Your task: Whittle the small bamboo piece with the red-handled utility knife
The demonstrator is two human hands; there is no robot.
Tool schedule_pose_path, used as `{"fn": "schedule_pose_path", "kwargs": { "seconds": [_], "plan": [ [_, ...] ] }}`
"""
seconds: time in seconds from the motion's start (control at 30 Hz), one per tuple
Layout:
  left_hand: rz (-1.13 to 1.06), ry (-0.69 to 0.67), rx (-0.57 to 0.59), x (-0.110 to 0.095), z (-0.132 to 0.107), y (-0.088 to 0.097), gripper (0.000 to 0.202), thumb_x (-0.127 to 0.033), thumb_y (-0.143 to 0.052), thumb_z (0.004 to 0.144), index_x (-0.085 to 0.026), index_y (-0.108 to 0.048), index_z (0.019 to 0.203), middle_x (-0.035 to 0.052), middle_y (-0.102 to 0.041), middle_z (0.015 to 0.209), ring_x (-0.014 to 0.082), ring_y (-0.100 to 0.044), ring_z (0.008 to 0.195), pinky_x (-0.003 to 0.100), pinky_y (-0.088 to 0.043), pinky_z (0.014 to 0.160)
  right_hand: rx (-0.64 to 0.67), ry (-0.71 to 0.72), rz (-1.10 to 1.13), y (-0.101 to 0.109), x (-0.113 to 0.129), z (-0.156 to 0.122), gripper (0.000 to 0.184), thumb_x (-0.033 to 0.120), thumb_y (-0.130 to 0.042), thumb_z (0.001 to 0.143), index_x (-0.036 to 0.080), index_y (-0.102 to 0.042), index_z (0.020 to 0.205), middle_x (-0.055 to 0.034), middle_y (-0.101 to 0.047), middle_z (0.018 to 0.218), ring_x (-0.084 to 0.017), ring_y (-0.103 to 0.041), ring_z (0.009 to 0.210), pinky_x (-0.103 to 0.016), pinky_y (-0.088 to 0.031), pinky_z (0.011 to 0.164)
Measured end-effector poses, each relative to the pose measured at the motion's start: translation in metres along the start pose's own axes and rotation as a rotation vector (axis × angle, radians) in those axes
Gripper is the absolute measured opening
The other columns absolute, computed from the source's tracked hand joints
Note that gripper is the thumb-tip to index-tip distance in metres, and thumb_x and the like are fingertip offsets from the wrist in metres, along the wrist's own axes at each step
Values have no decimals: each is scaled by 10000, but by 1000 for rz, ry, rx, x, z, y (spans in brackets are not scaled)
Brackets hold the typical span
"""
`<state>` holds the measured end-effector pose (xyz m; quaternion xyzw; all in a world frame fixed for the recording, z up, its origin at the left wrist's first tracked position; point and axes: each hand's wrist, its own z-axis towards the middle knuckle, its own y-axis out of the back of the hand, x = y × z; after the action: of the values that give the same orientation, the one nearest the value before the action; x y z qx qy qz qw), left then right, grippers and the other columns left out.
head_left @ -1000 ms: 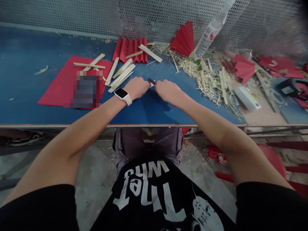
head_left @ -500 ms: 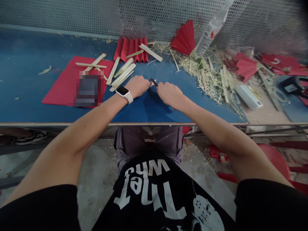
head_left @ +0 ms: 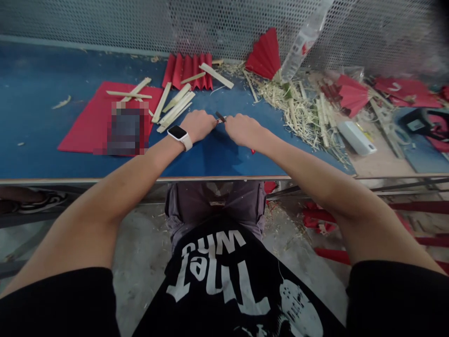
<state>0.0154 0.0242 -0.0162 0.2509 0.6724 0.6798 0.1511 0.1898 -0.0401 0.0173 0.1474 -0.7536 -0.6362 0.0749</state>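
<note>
My left hand (head_left: 199,126), with a white watch (head_left: 177,133) on its wrist, is closed round a thin pale strip (head_left: 218,120), most of it hidden by the fingers. Just to its right, my right hand (head_left: 242,129) is closed on a small knife (head_left: 220,116), whose dark blade points up and left against the strip. The knife's handle is covered by that hand. Both hands are close together above the blue tabletop (head_left: 196,161). Left of them lie several pale bamboo strips (head_left: 177,112).
Pleated red paper (head_left: 187,70) and a red fan (head_left: 264,55) stand behind by the mesh screen (head_left: 122,28). A pile of shavings (head_left: 298,107), a plastic bottle (head_left: 304,44) and a white device (head_left: 357,137) are to the right. Flat red paper (head_left: 82,124) lies left.
My hands stay together, and the right hand has shifted slightly left with the knife. The view has shifted a little, so the table's things appear slightly further left.
</note>
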Motion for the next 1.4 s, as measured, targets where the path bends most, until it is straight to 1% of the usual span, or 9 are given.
{"fn": "schedule_pose_path", "kwargs": {
  "seconds": [0.17,0.37,0.63,0.83,1.0,1.17,1.27,1.33,1.4],
  "plan": [
    [-8,5,16,-1,0,2,627,-468,-292,1197,-165,-830,1300,230,-819,1250,347,-772,1160,386,-523,917,21,-18,-49,1,-2,-11,529,40,-429,995,19,-689,1456,-287,-784,1230,-364,-761,1140,-425,-577,889],
    [7,-23,28,1,0,1,637,-411,-266,1204,-104,-815,1303,263,-803,1270,366,-775,1196,392,-528,926,56,-36,-42,10,-7,13,533,77,-511,969,52,-741,1449,-273,-809,1175,-373,-781,1054,-452,-591,835],
    [6,-42,36,4,2,-2,650,-432,-247,1218,-146,-813,1365,209,-814,1247,327,-763,1177,401,-507,902,69,-34,-7,19,-9,34,460,96,-658,971,122,-800,1407,-250,-824,1224,-376,-782,1063,-460,-593,841],
    [19,-46,32,3,0,4,659,-404,-249,1212,-97,-818,1343,239,-807,1270,330,-760,1160,406,-494,901,20,-16,-10,5,-7,33,493,38,-587,982,47,-740,1451,-266,-817,1218,-357,-785,1101,-428,-599,890],
    [43,-69,36,3,2,6,654,-373,-252,1193,-70,-821,1302,282,-819,1220,384,-792,1121,425,-523,897,-28,-6,-12,4,-10,26,410,91,-530,1036,32,-755,1373,-286,-797,1271,-362,-767,1152,-426,-584,931],
    [37,-47,15,3,4,4,618,-354,-277,1190,-92,-832,1267,263,-829,1209,360,-798,1109,398,-530,885,-128,-60,8,2,-7,13,469,112,-356,1125,18,-725,1399,-319,-775,1313,-378,-764,1204,-451,-577,951],
    [13,-13,15,2,4,2,584,-346,-312,1186,-90,-831,1258,265,-823,1219,367,-796,1113,397,-530,878,-137,-72,46,-1,0,11,469,118,-353,1127,17,-738,1374,-327,-776,1295,-389,-766,1202,-463,-579,949],
    [-5,3,17,0,3,1,575,-346,-322,1185,-84,-828,1260,274,-816,1215,377,-794,1108,409,-529,880,-132,-61,81,6,2,11,468,122,-353,1124,-3,-743,1352,-347,-766,1296,-407,-761,1204,-487,-579,954],
    [-15,18,20,0,3,1,579,-358,-318,1189,-86,-824,1266,273,-810,1206,379,-788,1097,419,-525,886,-124,-2,126,26,-1,8,477,149,-343,1135,-32,-732,1343,-375,-750,1288,-428,-756,1199,-516,-576,952]
  ]
}}
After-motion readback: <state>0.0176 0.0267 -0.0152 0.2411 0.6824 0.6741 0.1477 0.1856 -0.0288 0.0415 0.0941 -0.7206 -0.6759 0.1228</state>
